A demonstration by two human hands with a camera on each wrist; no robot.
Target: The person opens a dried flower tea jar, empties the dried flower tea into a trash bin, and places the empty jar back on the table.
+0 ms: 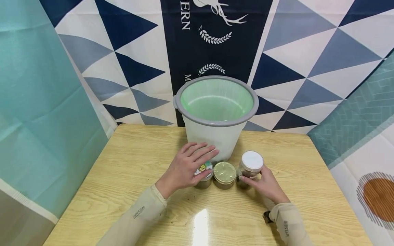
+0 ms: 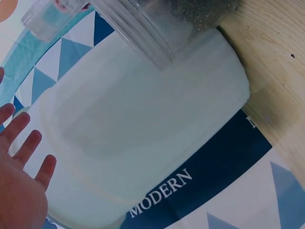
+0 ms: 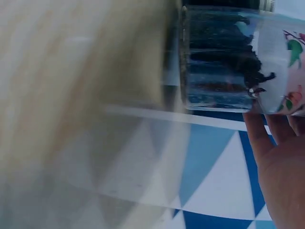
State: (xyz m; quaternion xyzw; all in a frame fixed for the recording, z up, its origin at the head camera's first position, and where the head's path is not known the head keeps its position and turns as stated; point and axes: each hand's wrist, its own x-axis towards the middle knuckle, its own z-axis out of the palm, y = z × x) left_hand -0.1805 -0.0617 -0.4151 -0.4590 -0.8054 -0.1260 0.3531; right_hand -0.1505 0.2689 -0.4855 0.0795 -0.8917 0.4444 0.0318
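Note:
Three small jars stand in a row on the wooden table (image 1: pixel 138 160), in front of a white bin (image 1: pixel 215 136). My left hand (image 1: pixel 192 160) lies with straight, spread fingers over the left jar (image 1: pixel 205 172), whose lid is patterned; whether it touches I cannot tell. The middle jar (image 1: pixel 224 174) has a pale gold lid and nobody touches it. My right hand (image 1: pixel 261 182) grips the low part of the white-lidded jar (image 1: pixel 251 162). The right wrist view shows this clear jar (image 3: pixel 224 57) with dark contents and my fingers (image 3: pixel 281 162) against it. In the left wrist view my spread fingers (image 2: pixel 24 143) hover near the bin wall (image 2: pixel 143 119).
The bin has a grey rim (image 1: pixel 215 122) and a green liner, and stands at the table's back middle. Patterned blue-and-white cloth hangs behind, teal sheets at both sides. Bare wood (image 1: pixel 215 218) lies between my forearms and the front edge.

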